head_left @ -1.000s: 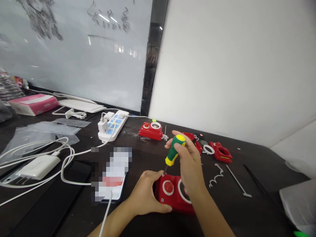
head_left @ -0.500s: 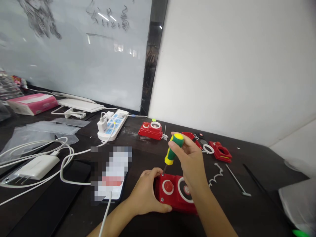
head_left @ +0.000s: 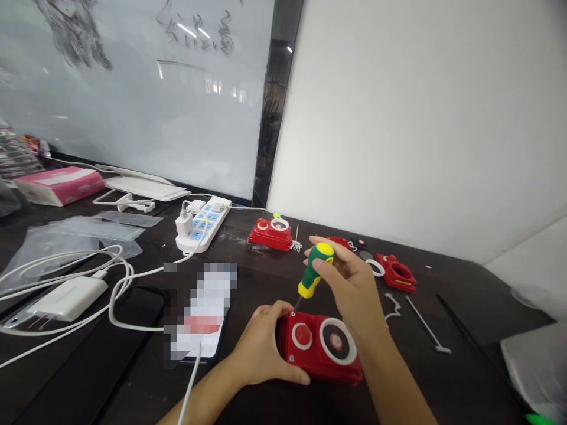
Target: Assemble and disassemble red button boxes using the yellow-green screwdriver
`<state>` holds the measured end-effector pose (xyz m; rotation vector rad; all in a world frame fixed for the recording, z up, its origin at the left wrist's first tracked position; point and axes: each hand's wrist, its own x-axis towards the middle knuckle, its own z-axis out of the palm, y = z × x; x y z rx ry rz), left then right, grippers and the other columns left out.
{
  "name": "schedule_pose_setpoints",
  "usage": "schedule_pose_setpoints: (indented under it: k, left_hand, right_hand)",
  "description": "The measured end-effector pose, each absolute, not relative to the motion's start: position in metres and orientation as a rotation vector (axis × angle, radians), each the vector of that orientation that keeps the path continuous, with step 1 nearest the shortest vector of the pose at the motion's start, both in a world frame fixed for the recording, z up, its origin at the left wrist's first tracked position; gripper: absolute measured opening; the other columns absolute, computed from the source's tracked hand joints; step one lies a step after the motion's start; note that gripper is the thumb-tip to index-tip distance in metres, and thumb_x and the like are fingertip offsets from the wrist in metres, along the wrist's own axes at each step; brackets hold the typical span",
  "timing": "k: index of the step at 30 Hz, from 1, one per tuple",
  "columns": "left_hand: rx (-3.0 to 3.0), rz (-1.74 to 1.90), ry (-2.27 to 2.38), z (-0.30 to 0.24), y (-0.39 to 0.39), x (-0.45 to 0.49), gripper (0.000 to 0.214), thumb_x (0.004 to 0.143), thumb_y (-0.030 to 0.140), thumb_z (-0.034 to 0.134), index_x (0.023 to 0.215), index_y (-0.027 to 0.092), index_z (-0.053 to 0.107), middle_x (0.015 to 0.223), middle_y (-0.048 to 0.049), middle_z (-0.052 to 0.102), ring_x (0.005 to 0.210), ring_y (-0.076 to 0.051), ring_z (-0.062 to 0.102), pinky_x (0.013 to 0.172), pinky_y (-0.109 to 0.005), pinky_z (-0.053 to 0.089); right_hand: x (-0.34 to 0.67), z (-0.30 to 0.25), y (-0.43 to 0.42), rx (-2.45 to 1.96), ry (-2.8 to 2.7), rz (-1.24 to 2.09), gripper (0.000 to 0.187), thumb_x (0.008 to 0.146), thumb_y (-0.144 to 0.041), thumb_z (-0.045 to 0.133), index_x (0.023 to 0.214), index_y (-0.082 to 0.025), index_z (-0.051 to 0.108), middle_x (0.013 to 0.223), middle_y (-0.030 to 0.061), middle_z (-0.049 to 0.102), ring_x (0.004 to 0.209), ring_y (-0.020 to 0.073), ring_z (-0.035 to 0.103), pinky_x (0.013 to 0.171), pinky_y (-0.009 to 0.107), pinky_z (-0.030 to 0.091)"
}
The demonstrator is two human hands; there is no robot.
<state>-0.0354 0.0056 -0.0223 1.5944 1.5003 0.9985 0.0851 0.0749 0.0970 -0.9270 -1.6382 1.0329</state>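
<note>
Right fingers (head_left: 348,258) grip the screwdriver (head_left: 310,273) above the red box (head_left: 312,361), whose left end the left fingers (head_left: 280,309) clasp.

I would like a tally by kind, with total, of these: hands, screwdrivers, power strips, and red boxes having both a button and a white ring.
Hands: 2 (left hand, right hand)
Screwdriver: 1
Power strip: 1
Such red boxes: 2 (held box, far box)
Total: 6
</note>
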Motion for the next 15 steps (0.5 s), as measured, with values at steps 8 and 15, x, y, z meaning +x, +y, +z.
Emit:
schedule_pose_setpoints:
  k: [8,15]
  left_hand:
    - [1.584,0.987,1.516,-0.0224,0.0056,-0.0352,0.088,0.029,0.045,0.084,0.108,0.024,0.050,0.105,-0.0054,0.056,0.100,-0.029,0.050,0.086,-0.041,0.042]
    - [1.605,0.999,1.513,-0.0234,0.0051,-0.0352,0.087,0.030,0.045,0.084,0.107,0.024,0.050,0.105,-0.0048,0.057,0.099,-0.029,0.050,0.085,-0.040,0.042]
  right_hand:
    - [0.0793,0.0962,0.0688,-0.970,-1.708,0.733,0.026,0.069,-0.031,0.066,0.092,-0.024,0.055,0.087,0.0013,0.064,0.078,0.0181,0.060,0.074,0.035,0.047]
    - [0.0881,0.1042,0.0687,-1.016,-1.791,0.699,0.037,0.071,-0.025,0.058,0.108,-0.025,0.058,0.089,0.0020,0.066,0.079,0.0195,0.060,0.073,0.037,0.047]
